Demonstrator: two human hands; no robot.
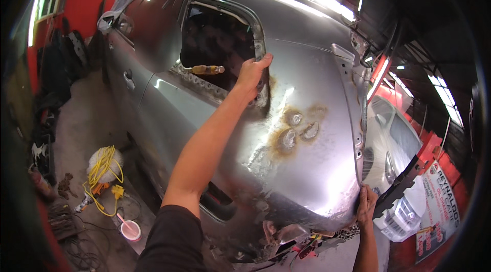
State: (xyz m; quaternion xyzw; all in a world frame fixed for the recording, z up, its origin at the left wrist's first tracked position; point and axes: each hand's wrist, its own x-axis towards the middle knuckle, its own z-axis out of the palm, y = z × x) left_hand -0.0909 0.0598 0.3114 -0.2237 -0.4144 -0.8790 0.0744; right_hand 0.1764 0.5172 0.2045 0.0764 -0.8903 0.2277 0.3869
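A grey car body panel (pixel 307 185) fills the middle, with scorched brown rings around several dents and scraped bare metal. My left hand (pixel 253 77) grips the rear edge of the window frame (pixel 259 47), thumb on the outer face and fingers curled inside, partly hidden. Lower right, my right hand (pixel 366 204) is closed around the panel's rear edge, its fingertips partly out of sight. Just left of my left hand, a yellow-handled tool (pixel 207 69), perhaps a screwdriver, rests at the sill of the glassless window opening (pixel 217 39).
On the floor at left lie a polisher with a fluffy pad (pixel 105 162), its yellow cord and a round pink-and-white container (pixel 131 230). A plastic-covered car (pixel 391 134) and a printed banner (pixel 442 205) stand at right. Torn parts (pixel 286 236) hang below the panel.
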